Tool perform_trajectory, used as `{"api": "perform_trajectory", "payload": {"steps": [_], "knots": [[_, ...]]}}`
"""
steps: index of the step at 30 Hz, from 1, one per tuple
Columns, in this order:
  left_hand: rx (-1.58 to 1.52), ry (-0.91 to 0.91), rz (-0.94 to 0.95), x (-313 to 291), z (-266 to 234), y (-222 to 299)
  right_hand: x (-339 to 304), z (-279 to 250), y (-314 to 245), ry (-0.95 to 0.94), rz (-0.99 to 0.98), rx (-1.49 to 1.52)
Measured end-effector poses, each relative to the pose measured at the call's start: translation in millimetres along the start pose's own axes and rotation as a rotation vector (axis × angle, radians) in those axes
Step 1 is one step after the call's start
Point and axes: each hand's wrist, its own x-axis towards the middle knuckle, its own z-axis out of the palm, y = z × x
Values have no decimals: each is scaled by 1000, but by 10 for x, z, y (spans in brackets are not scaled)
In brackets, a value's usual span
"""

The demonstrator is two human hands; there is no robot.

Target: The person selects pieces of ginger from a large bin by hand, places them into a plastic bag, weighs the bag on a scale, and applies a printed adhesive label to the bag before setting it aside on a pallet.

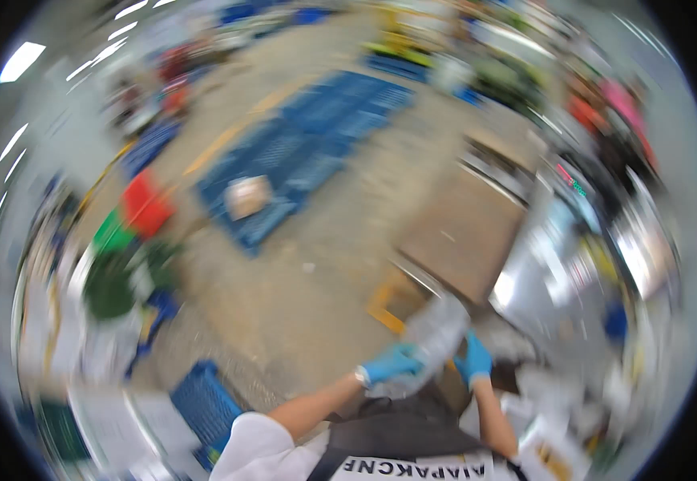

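Note:
My left hand [392,365], in a blue glove, is closed on a whitish, see-through piece of plastic [438,329] that looks like a bag. The plastic stretches from near my apron up and right past the hand, towards the brown-topped table. On its right side is my right hand [474,362], also gloved in blue, with the fingers pointing upward. Motion blur hides whether those fingers grip the plastic's edge. What the plastic contains, if anything, cannot be made out.
Ahead right stands a brown-topped table [464,228], with a shiny metal surface [553,268] beyond it. Blue pallets [316,132] lie on the floor ahead, a pale box [248,197] on them. Red [146,203] and green containers stand left. A blue crate [206,405] is near my left arm.

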Motion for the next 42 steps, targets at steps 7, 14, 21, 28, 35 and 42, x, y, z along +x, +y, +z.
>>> {"api": "perform_trajectory", "payload": {"steps": [7, 14, 21, 28, 35, 42], "knots": [[-90, -410, 146, 719, -75, -437, -1005, -303, 894, -70, 382, 505], [-342, -491, -413, 1099, 1436, 492, -2322, -164, 1050, -6, 388, 825], [496, -117, 81, 1659, 2362, 624, -4165, -412, 2682, 1301, 868, 1150], [383, -543, -132, 1658, 3692, 734, -4435, -35, 3590, 1412, 1224, 1508], [566, -574, -89, 1795, 4315, 660, -4070, -113, 3330, 1787, 1011, 1503], [325, -897, -77, 2177, 4431, 735, -4419, -499, 2466, 1670, 778, 1679]]}}
